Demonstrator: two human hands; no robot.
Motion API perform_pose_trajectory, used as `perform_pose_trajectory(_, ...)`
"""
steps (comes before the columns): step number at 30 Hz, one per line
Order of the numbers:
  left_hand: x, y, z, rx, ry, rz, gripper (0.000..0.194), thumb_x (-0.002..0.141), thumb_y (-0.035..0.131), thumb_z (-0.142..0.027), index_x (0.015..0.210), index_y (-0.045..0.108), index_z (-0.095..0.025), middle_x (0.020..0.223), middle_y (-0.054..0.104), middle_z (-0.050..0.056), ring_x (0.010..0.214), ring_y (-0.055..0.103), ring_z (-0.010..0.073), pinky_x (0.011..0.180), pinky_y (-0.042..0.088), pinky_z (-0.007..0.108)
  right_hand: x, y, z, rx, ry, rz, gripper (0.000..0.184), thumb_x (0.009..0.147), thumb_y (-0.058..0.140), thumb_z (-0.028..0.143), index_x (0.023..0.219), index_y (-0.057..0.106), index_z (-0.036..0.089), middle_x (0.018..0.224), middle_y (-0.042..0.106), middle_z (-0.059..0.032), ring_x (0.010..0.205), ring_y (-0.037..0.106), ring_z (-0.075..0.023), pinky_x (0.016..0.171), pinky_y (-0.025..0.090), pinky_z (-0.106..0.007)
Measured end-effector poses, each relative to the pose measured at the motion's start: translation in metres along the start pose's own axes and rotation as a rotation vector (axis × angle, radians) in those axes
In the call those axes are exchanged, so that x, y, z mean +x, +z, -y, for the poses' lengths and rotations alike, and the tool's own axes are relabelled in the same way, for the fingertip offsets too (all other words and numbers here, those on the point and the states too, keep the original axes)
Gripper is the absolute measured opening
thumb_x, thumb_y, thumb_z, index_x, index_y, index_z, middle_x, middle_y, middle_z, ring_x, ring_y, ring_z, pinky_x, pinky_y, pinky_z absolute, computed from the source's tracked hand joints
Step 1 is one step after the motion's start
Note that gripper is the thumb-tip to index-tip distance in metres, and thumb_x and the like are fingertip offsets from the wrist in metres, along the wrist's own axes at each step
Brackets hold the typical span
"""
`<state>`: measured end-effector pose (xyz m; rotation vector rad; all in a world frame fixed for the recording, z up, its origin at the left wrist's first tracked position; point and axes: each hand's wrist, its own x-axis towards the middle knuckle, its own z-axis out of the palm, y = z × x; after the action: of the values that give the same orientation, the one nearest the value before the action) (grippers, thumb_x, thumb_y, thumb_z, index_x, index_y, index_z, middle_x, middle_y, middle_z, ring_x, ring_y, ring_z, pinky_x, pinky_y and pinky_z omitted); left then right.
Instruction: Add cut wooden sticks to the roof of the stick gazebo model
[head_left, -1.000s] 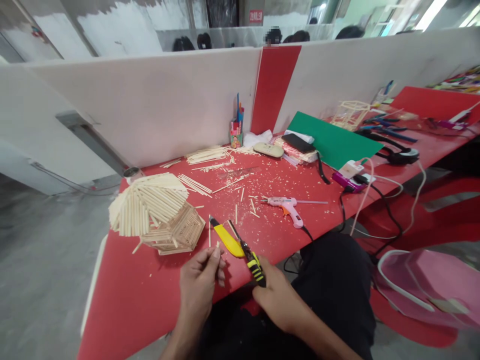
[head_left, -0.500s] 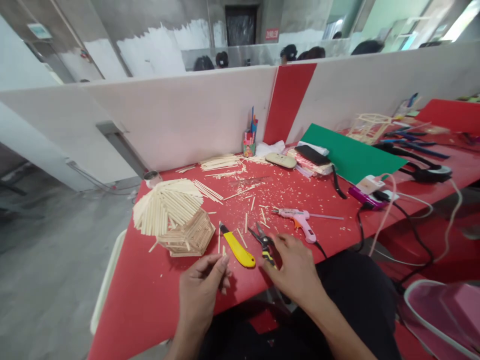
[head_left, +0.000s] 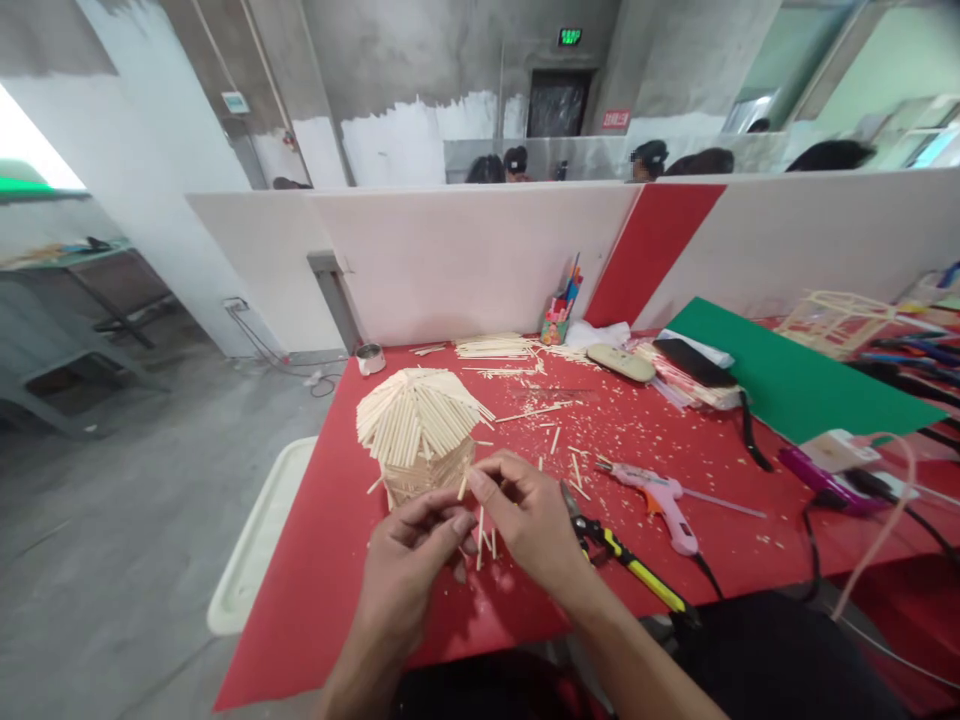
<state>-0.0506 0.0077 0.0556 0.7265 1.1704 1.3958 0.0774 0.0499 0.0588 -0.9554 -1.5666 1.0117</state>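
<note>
My right hand [head_left: 536,525] pinches a short wooden stick [head_left: 463,488] between thumb and fingertips. Close beside it, my left hand [head_left: 409,570] has its fingers curled with the thumb against them; whether anything is inside cannot be made out. Just beyond both hands stands a small house model of wooden sticks [head_left: 427,475] under a fanned, pointed stick roof [head_left: 420,415], its lower front partly covered by my hands. Cutting pliers [head_left: 630,563] with yellow and black handles lie by my right wrist. A few loose sticks [head_left: 481,540] rest between my hands and the tabletop.
On the red table [head_left: 300,620] lie a pink glue gun [head_left: 664,500], wood scraps and a stick pile [head_left: 491,347]. Farther off are a pencil cup [head_left: 555,325], a glasses case [head_left: 620,362], a phone [head_left: 694,362], a green board [head_left: 810,390] and a purple power strip [head_left: 832,480].
My right hand has left the pliers area and come to my left hand, now pinching the short stick. The pliers lie turned farther right. The yellow knife no longer shows. The view has swung left.
</note>
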Motion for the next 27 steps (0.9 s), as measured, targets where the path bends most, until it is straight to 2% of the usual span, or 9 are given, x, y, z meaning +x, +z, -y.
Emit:
perform_pose_trajectory(4,0.003,-0.002,-0.006,-0.212,-0.148,0.007,0.029,0.053,0.086,-0.028,0.074,0.072,-0.014,0.055,0.064,0.001,0.043,0.054,0.0083,0.035,0.04,0.015,0.003,0.01,0.001,-0.033,-0.043,0.005,0.02,0.088,0.053,0.029,0.075,0.064,0.018,0.072,0.06,0.0006,0.066,0.055,-0.0105,0.059,0.042,-0.021)
perform_pose_trajectory(7,0.005,-0.003,-0.009,-0.297,-0.2,-0.03,0.029,0.051,0.087,-0.028,0.067,0.07,-0.012,0.051,0.061,-0.001,0.039,0.051,0.0048,0.035,0.039,0.012,0.004,0.014,0.003,-0.082,-0.122,0.028,0.018,0.09,0.051,0.026,0.081,0.065,0.019,0.076,0.061,0.0003,0.072,0.056,-0.0112,0.065,0.044,-0.022)
perform_pose_trajectory(12,0.013,-0.003,-0.009,-0.395,-0.192,-0.059,0.033,0.048,0.089,-0.027,0.067,0.068,-0.012,0.051,0.06,-0.003,0.038,0.048,0.0026,0.033,0.036,0.01,0.002,0.017,0.004,-0.186,-0.303,0.011,0.02,0.091,0.049,0.018,0.105,0.063,0.021,0.096,0.064,-0.0035,0.091,0.057,-0.0141,0.081,0.046,-0.028)
perform_pose_trajectory(18,0.022,-0.004,-0.008,-0.456,-0.151,-0.09,0.034,0.047,0.089,-0.025,0.065,0.063,-0.011,0.051,0.059,-0.004,0.039,0.048,0.0024,0.035,0.036,0.01,0.0,0.021,-0.002,-0.249,-0.409,0.037,0.034,0.09,0.048,0.014,0.12,0.059,0.025,0.092,0.061,-0.0036,0.087,0.056,-0.0151,0.078,0.047,-0.03)
perform_pose_trajectory(27,0.024,-0.004,-0.012,-0.474,-0.124,-0.125,0.036,0.046,0.088,-0.023,0.062,0.058,-0.012,0.05,0.058,-0.005,0.04,0.048,0.0023,0.035,0.036,0.01,0.002,0.023,-0.006,-0.443,-0.435,0.073,0.042,0.092,0.043,0.018,0.132,0.051,0.026,0.086,0.058,-0.0045,0.081,0.053,-0.0171,0.07,0.046,-0.033)
